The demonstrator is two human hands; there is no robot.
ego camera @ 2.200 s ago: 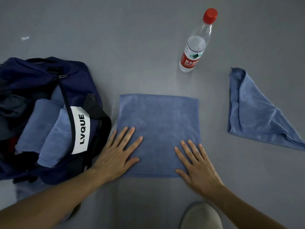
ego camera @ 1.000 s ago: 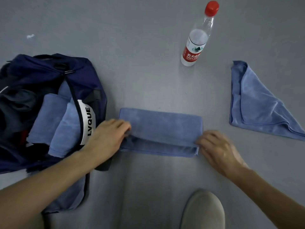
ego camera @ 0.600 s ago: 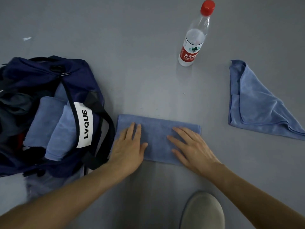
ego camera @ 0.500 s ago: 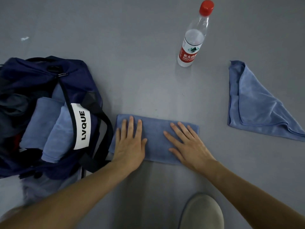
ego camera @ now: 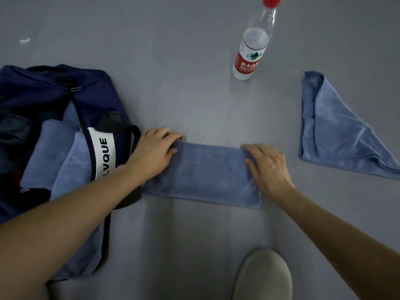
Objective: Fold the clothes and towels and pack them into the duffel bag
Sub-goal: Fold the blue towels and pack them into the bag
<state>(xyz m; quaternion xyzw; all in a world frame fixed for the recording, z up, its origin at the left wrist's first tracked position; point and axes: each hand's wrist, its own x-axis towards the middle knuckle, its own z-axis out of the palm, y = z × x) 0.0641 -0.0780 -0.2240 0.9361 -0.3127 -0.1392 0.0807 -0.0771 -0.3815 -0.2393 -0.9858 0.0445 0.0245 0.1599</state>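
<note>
**Both hands at the far corners of the folded towel (ego camera: pixel 205 174), beside the open duffel bag (ego camera: pixel 43 92)**

Head view, looking down on a grey floor (ego camera: pixel 173 50). Left hand (ego camera: pixel 154 151) at the far-left corner of the folded towel, palm down, fingers curled over the edge and thumb on the top layer, pinching the cloth. Left forearm slanting in from the lower left, across the mouth of the duffel bag. Right hand (ego camera: pixel 267 164) at the far-right corner, likewise palm down, fingers bent round the edge, thumb close beside them on the cloth. Right forearm entering from the lower right.

Folded towel flat on the floor as a long strip between the hands, its left end just beside the black strap (ego camera: pixel 135 144) of the bag. Duffel bag open at left, with two folded blue towels (ego camera: pixel 49 156) inside, under a white LVQUE label (ego camera: pixel 104 152). Second towel (ego camera: pixel 337 135), loosely folded into a triangle, well apart at right. Water bottle (ego camera: pixel 251 50) upright beyond, with a red cap. Toe of a shoe (ego camera: pixel 264 276) at the bottom edge.
</note>
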